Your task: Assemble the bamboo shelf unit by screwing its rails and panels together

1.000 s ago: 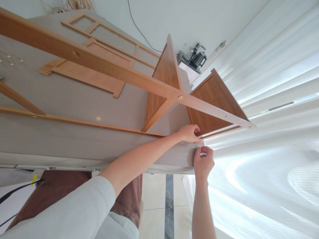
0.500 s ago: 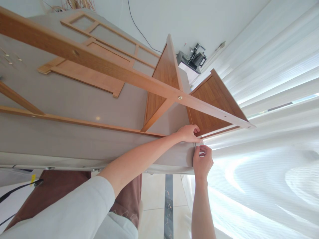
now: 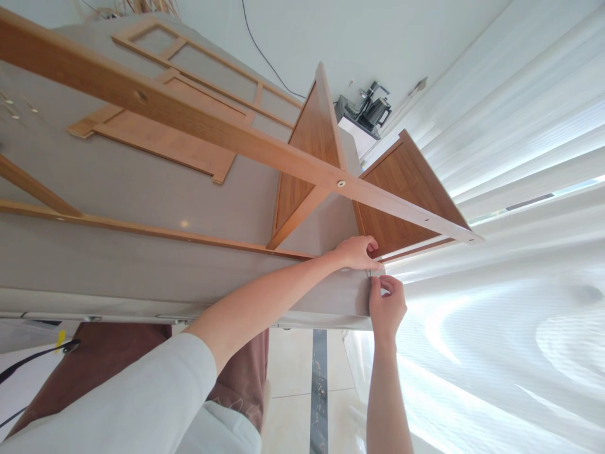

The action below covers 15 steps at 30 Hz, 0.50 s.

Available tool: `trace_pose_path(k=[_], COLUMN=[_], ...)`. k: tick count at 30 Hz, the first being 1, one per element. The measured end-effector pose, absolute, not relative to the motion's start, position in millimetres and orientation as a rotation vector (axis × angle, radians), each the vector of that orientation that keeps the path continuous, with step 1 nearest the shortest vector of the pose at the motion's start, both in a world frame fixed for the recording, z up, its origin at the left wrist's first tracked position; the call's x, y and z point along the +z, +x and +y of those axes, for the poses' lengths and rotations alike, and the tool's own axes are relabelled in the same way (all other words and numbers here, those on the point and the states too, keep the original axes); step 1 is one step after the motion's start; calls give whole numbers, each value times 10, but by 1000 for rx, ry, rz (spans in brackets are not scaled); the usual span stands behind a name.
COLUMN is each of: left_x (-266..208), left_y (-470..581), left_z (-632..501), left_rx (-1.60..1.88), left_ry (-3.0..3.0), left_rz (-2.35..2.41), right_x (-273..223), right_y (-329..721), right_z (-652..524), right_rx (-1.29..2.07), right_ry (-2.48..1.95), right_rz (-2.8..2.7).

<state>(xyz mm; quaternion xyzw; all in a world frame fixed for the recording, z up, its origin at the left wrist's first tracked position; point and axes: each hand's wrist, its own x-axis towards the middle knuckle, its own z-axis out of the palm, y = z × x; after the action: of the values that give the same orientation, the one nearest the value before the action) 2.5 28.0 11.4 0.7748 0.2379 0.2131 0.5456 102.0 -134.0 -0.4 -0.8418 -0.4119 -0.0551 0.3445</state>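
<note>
My left hand (image 3: 358,252) curls around the corner of a wooden shelf frame (image 3: 241,142), right of center in the frame, while my right hand (image 3: 386,306), just below, pinches a thin metal piece (image 3: 370,273) between thumb and fingertips — too small here to name with certainty. The shelf frame stretches from upper left to center right across a gray tabletop (image 3: 189,271), one rail raised, the other lying along the near side. Two brown shelf panels, one at center (image 3: 312,139), one at right (image 3: 401,170), join the rails. In the upper left lie a flat wooden panel (image 3: 165,140), a ladder-like wooden frame (image 3: 258,94) and, at the far edge, a few small metal fasteners (image 3: 34,111). A coffee maker (image 3: 378,112) sits at upper right — beside a sheer white curtain (image 3: 510,315).
</note>
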Motion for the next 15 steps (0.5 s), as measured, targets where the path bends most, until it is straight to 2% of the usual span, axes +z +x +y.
trace_pose_path(k=[8,15], left_x=[126,108], left_y=[9,28], left_z=[276,283], left_rx=[494,502], left_ry=[1852,1860], left_rz=[564,560], right_x=[2,4], right_y=[1258,1159], right_z=[-1307,-1362], right_rx=[143,77], right_ry=[-2161,-2139], right_rz=[-907,-939])
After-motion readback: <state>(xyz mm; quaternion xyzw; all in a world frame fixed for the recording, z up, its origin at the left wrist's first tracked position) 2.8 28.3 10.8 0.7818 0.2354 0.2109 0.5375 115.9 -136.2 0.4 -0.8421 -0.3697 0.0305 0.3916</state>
